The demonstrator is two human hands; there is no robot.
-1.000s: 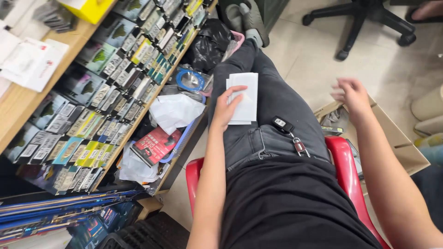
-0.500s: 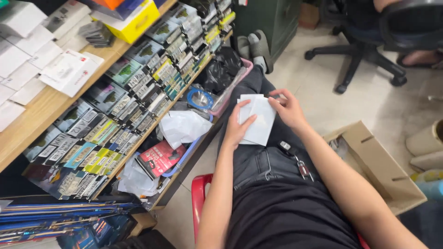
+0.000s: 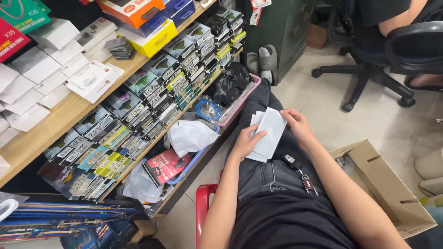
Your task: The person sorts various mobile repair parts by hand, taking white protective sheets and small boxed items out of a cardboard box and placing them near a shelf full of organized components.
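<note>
Small stack of flat white paper packets (image 3: 266,133) on the lap, left hand (image 3: 244,144) pressing flat on it, right hand (image 3: 297,125) pinching its top edge, open brown cardboard box (image 3: 387,189) near.

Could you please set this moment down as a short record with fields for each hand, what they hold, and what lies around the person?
left hand: the left hand lies flat on a stack of white packets, thumb over the top one
right hand: the right hand grips the stack's far edge
support: stack rests on the person's lap, dark jeans
at the waist: key fob clipped to the jeans
seat: red plastic chair
left side: shelf of boxed small goods
right side: open cardboard box on the floor
</note>
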